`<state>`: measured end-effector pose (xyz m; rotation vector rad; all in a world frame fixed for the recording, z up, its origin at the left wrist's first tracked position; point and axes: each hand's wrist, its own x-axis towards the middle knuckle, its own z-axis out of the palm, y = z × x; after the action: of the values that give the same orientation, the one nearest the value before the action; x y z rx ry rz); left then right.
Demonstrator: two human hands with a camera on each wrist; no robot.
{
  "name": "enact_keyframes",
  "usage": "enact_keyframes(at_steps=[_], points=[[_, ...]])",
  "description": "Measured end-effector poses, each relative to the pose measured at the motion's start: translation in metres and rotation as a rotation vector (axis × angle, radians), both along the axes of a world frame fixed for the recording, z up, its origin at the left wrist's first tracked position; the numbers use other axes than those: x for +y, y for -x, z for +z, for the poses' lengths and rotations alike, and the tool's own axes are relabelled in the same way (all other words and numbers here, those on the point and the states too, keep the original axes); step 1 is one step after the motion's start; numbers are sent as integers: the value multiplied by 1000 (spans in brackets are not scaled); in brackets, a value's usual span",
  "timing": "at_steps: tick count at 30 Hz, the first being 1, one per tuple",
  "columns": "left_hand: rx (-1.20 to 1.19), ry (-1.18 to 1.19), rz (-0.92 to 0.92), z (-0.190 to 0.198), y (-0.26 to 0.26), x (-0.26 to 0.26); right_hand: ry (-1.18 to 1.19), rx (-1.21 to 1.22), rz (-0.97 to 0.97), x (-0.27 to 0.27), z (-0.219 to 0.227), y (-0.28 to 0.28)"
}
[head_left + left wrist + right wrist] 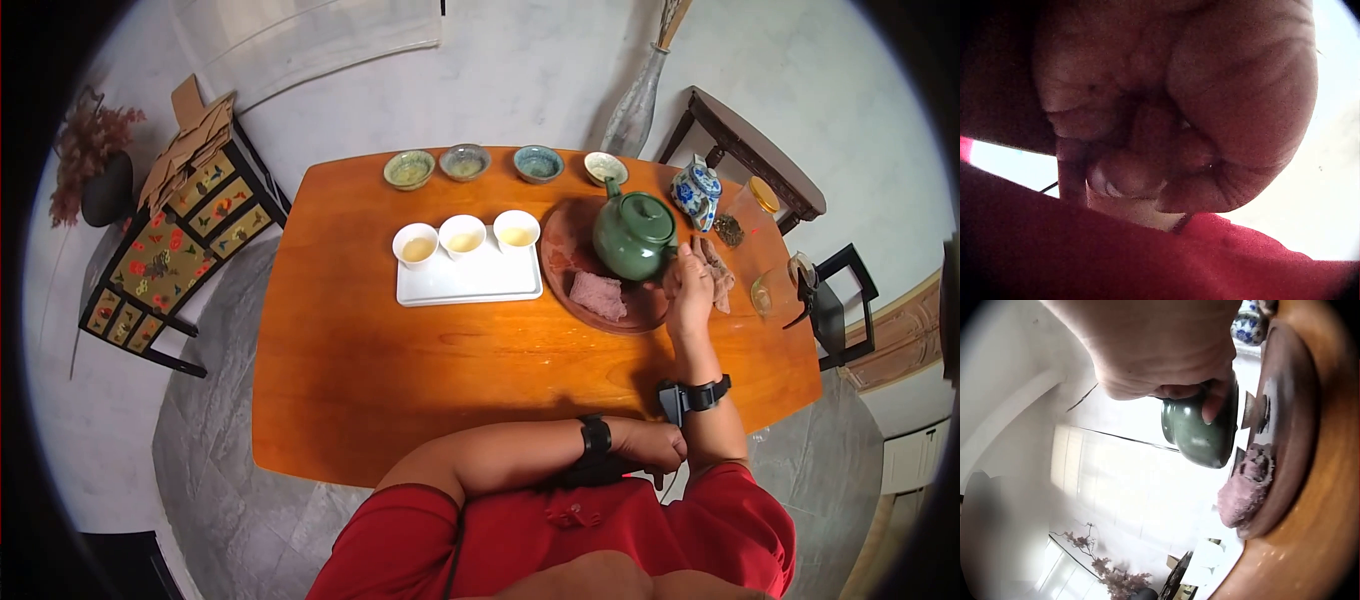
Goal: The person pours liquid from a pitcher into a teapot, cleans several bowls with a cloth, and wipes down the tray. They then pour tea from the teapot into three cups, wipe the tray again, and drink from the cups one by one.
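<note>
My right hand grips the handle of a green teapot, whose spout points toward the table's far side. In the right wrist view the teapot hangs apart from the round brown tray, under the hand. A folded pink cloth lies on the near part of that tray. My left hand is near my body beside the right forearm, its fingers loosely curled around nothing; the left wrist view shows its palm against red clothing.
Three white cups of pale yellow liquid stand on a white tray. Several small bowls line the table's far edge. At the right are a blue-and-white pot, a yellow-lidded jar, a brown cloth and a glass vessel.
</note>
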<state>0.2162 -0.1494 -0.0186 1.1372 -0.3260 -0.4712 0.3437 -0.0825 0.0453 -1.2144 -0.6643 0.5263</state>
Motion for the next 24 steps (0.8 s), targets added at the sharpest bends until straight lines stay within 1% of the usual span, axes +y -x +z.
enact_keyframes(at_steps=[2, 3, 6, 10, 13, 16, 18, 19, 21, 22, 24], points=[[0, 3, -15, -2, -1, 0, 37, -42, -24, 1, -13, -4], [0, 18, -26, -4, -1, 0, -1, -25, -21, 3, -20, -6], [-10, 32, -27, -9, -3, -2, 18, -38, -28, 3, -28, -5], [-21, -15, -44, -3, -1, 1, -21, 32, 0, 3, -39, -8], [-20, -40, -52, -7, -3, 0, -12, 26, -12, 2, -41, -5], [-65, 3, -45, -7, -2, 0, -9, 16, -11, 0, -39, -6], [-35, 7, -48, -3, 0, 3, 110, 99, -2, -2, -30, -4], [-33, 4, -48, -2, 1, 3, 107, 101, -1, -4, -28, -5], [-57, 17, -31, 2, 2, 4, 294, -131, -25, -7, -26, -8], [-56, 15, -28, 5, 4, 4, 292, -131, -22, -7, -29, -10], [1, 89, -18, 10, 7, 3, 178, -246, -24, -5, -37, -13]])
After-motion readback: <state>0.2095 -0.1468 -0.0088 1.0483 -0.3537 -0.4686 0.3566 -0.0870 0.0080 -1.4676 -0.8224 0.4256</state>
